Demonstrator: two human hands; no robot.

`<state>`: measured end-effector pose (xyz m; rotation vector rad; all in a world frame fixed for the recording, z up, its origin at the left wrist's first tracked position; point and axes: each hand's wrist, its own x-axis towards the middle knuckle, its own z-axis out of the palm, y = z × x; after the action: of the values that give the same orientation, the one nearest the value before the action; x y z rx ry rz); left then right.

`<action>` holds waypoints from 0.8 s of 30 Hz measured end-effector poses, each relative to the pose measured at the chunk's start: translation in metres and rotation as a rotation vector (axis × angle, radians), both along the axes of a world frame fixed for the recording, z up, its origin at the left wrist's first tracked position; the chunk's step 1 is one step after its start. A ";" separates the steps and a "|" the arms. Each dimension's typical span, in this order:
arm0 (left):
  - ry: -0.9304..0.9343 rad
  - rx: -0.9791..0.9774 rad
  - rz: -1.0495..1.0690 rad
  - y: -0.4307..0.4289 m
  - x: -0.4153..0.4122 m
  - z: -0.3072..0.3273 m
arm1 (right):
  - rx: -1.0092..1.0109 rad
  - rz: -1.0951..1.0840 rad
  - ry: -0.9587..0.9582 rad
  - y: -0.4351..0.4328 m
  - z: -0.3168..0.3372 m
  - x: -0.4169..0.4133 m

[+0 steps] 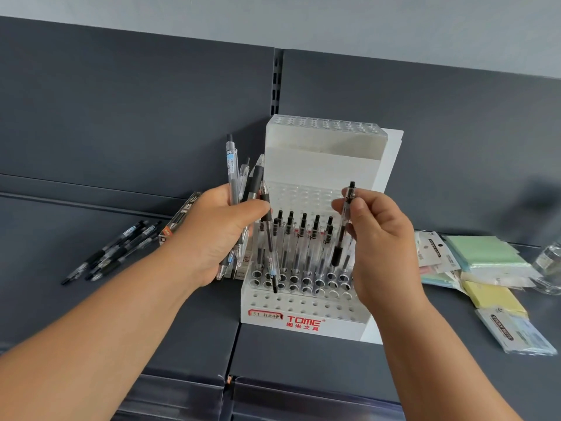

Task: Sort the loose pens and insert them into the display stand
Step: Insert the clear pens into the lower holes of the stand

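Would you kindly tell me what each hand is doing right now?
Left hand: grips a bundle of clear-barrelled black pens.
Right hand: pinches one clear pen with a black grip.

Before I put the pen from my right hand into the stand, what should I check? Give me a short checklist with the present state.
1. Right hand grips a single pen: ok.
2. Its clicker end points up, like the standing pens: ok.
3. Display stand has free holes in front rows: ok.
4. Left hand holds its bundle clear of the holes: not ok, a stray pen hangs across the left front holes.
5. Same model as standing pens: cannot tell.
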<state>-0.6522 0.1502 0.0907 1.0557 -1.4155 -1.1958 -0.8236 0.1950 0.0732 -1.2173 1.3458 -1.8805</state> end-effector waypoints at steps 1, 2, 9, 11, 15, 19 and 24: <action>0.005 0.002 -0.005 0.000 0.000 0.000 | -0.014 -0.007 0.024 0.001 -0.001 0.000; 0.013 0.002 -0.011 0.000 -0.001 0.001 | -0.026 -0.017 0.048 0.002 -0.001 -0.001; 0.029 -0.028 -0.059 0.002 -0.011 0.001 | 0.004 -0.105 0.148 0.007 -0.013 -0.015; 0.025 -0.025 -0.069 0.001 -0.014 0.001 | 0.009 -0.114 0.159 0.009 -0.014 -0.018; 0.013 -0.029 -0.089 0.000 -0.017 -0.001 | 0.004 -0.109 0.159 0.012 -0.016 -0.021; -0.001 -0.034 -0.085 0.001 -0.019 0.000 | 0.082 -0.097 0.218 0.010 -0.030 -0.020; -0.004 -0.044 -0.090 0.007 -0.019 0.002 | 0.188 -0.121 0.275 0.011 -0.051 -0.021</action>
<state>-0.6714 0.1568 0.0926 0.9736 -1.4993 -1.2213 -0.8442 0.2060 0.0226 -1.3589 1.7352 -1.6624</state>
